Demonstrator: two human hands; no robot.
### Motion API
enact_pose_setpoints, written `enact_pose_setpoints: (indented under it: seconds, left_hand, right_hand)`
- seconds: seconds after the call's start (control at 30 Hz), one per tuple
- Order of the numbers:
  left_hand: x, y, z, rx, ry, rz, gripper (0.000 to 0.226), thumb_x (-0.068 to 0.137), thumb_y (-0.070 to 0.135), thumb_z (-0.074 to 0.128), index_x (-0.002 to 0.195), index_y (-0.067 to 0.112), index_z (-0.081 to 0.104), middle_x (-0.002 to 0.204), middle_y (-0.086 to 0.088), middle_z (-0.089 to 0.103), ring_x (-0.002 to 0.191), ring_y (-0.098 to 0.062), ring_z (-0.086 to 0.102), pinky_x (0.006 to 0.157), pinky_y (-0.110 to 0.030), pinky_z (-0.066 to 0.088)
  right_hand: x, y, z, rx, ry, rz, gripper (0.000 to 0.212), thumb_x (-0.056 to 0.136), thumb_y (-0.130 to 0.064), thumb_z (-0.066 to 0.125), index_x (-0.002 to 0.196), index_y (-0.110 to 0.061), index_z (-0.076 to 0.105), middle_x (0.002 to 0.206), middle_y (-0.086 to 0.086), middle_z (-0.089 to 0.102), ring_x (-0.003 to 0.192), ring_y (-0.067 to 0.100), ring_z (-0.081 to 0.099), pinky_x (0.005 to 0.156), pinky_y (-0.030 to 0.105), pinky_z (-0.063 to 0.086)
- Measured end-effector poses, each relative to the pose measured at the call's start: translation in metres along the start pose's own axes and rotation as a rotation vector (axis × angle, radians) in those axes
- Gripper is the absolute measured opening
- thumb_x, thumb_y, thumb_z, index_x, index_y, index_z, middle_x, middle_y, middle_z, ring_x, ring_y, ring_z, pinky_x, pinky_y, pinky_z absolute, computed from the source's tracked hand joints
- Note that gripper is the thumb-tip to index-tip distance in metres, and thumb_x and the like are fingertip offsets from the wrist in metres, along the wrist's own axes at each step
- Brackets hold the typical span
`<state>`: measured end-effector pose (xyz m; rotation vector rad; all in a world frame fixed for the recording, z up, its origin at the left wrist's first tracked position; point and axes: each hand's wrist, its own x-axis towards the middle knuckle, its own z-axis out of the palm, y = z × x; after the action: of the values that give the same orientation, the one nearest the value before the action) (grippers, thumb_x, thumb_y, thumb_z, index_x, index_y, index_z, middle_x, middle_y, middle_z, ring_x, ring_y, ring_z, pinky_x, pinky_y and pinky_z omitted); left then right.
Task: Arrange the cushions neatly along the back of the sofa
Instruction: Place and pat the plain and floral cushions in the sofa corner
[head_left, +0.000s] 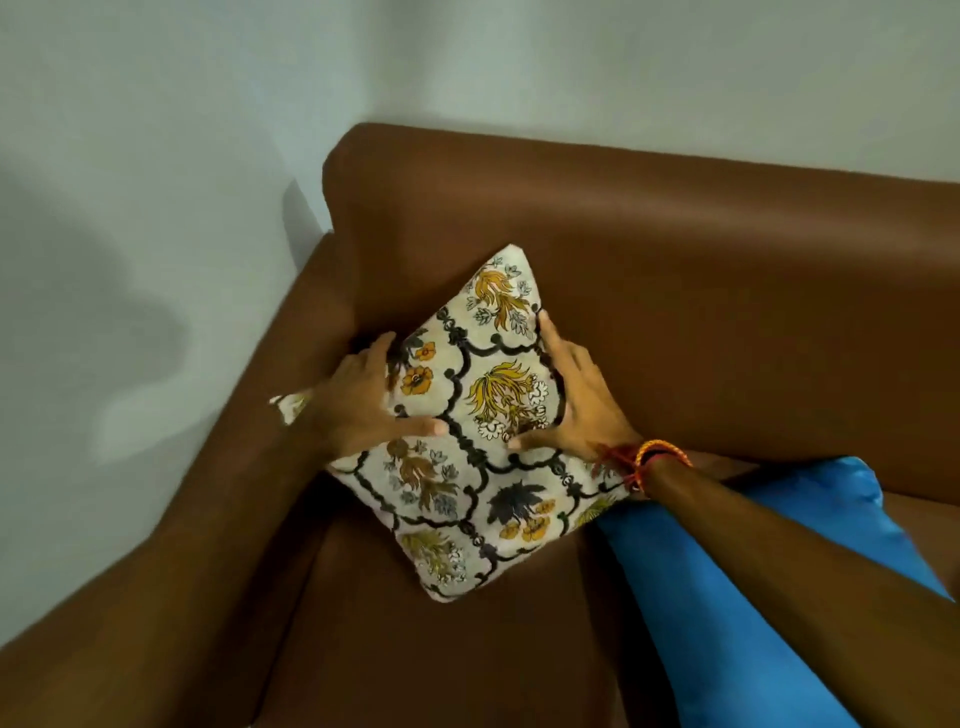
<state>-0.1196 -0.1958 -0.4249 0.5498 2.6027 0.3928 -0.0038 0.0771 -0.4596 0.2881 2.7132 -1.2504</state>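
Observation:
A cream cushion with a floral print (467, 467) stands on one corner in the left corner of the brown sofa (675, 270), tilted like a diamond and leaning towards the backrest. My left hand (358, 400) grips its left edge, thumb on the front. On its right edge is my right hand (576, 400), fingers behind and thumb on the front; thread bracelets circle that wrist. A shiny blue cushion (753, 597) lies on the seat to the right, partly under my right forearm and touching the floral cushion's lower right corner.
The sofa's left armrest (171, 545) runs along the left side, close to a pale wall (156, 156). Bare brown seat (441, 665) shows in front of the floral cushion. The backrest extends to the right beyond the frame.

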Motion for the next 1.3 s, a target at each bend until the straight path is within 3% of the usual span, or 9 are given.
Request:
enact_pose_setpoints:
  seconds: [0.1, 0.17, 0.37, 0.67, 0.83, 0.9, 1.03, 1.17, 1.3]
  left_hand:
    - [0.015, 0.004, 0.007, -0.062, -0.048, 0.037, 0.116, 0.044, 0.095, 0.067, 0.134, 0.023, 0.06, 0.134, -0.004, 0.065, 0.129, -0.028, 0.055, 0.112, -0.052, 0.043]
    - [0.017, 0.01, 0.011, -0.123, 0.003, 0.103, 0.093, 0.056, 0.087, 0.064, 0.117, 0.017, 0.072, 0.115, -0.004, 0.07, 0.114, -0.026, 0.061, 0.103, -0.049, 0.049]
    - [0.017, 0.005, -0.005, -0.224, 0.353, 0.304, 0.063, 0.082, 0.076, 0.056, 0.108, 0.019, 0.066, 0.101, -0.001, 0.056, 0.1, -0.014, 0.045, 0.078, -0.022, 0.04]
    - [-0.002, -0.01, 0.014, -0.186, 0.556, 0.126, 0.063, 0.096, 0.07, 0.041, 0.112, 0.011, 0.055, 0.108, 0.0, 0.038, 0.106, -0.016, 0.039, 0.091, -0.039, 0.043]
    - [-0.021, 0.016, 0.019, -0.087, 0.724, 0.04, 0.05, 0.099, 0.044, 0.059, 0.131, 0.006, 0.053, 0.123, -0.019, 0.047, 0.113, -0.035, 0.048, 0.093, -0.052, 0.049]
    - [-0.034, 0.032, 0.025, 0.108, 0.798, 0.156, 0.042, 0.099, 0.032, 0.058, 0.13, 0.006, 0.053, 0.126, -0.02, 0.046, 0.114, -0.035, 0.046, 0.097, -0.06, 0.046]
    - [-0.066, 0.09, 0.086, 0.493, 0.58, 0.557, 0.051, 0.091, 0.017, 0.057, 0.14, 0.009, 0.048, 0.139, -0.021, 0.047, 0.13, -0.039, 0.041, 0.115, -0.07, 0.029]
    - [-0.104, 0.136, 0.187, 0.633, 0.301, 0.887, 0.049, 0.097, 0.016, 0.05, 0.146, 0.013, 0.052, 0.146, -0.015, 0.057, 0.136, -0.037, 0.054, 0.112, -0.065, 0.04]
    - [-0.122, 0.173, 0.268, 0.713, 0.168, 0.915, 0.051, 0.099, 0.018, 0.041, 0.149, 0.017, 0.054, 0.152, -0.009, 0.055, 0.141, -0.032, 0.052, 0.106, -0.063, 0.046]
  right_hand:
    - [0.007, 0.01, 0.005, 0.107, -0.014, 0.149, 0.167, 0.04, -0.05, 0.103, 0.163, -0.042, -0.009, 0.164, 0.009, 0.033, 0.151, 0.035, 0.034, 0.121, 0.061, 0.035]
    - [0.006, 0.012, 0.01, 0.103, -0.014, 0.176, 0.153, 0.04, -0.045, 0.105, 0.161, -0.027, 0.013, 0.16, 0.008, 0.041, 0.148, 0.033, 0.04, 0.12, 0.059, 0.038]
    - [0.003, -0.021, -0.015, 0.124, 0.211, -0.037, 0.131, 0.043, -0.062, 0.097, 0.148, -0.021, 0.031, 0.145, 0.002, 0.051, 0.135, 0.023, 0.048, 0.112, 0.051, 0.045]
    - [0.0, -0.028, -0.016, -0.223, 0.265, -0.141, 0.143, 0.049, -0.088, 0.079, 0.161, -0.018, 0.025, 0.129, 0.003, 0.044, 0.114, 0.022, 0.043, 0.1, 0.038, 0.04]
    - [-0.012, -0.004, -0.02, -0.211, 0.255, -0.167, 0.144, 0.053, -0.09, 0.073, 0.166, -0.026, 0.011, 0.154, 0.006, 0.036, 0.135, 0.027, 0.04, 0.112, 0.044, 0.033]
    - [-0.03, 0.011, -0.021, -0.246, 0.247, -0.18, 0.14, 0.06, -0.088, 0.074, 0.167, -0.026, 0.009, 0.163, 0.008, 0.029, 0.145, 0.03, 0.034, 0.119, 0.049, 0.028]
    - [-0.112, 0.071, -0.029, -0.385, 0.087, -0.149, 0.135, 0.065, -0.079, 0.078, 0.167, -0.015, 0.018, 0.167, 0.015, 0.029, 0.151, 0.038, 0.032, 0.123, 0.058, 0.031]
    - [-0.233, 0.156, -0.039, -0.711, -0.364, -0.242, 0.139, 0.061, -0.102, 0.05, 0.167, -0.022, 0.012, 0.174, 0.011, 0.019, 0.157, 0.04, 0.028, 0.127, 0.06, 0.022]
    - [-0.335, 0.235, -0.044, -0.848, -0.344, -0.368, 0.12, 0.071, -0.085, 0.055, 0.167, -0.022, 0.021, 0.176, 0.008, 0.017, 0.162, 0.034, 0.016, 0.126, 0.065, 0.01]
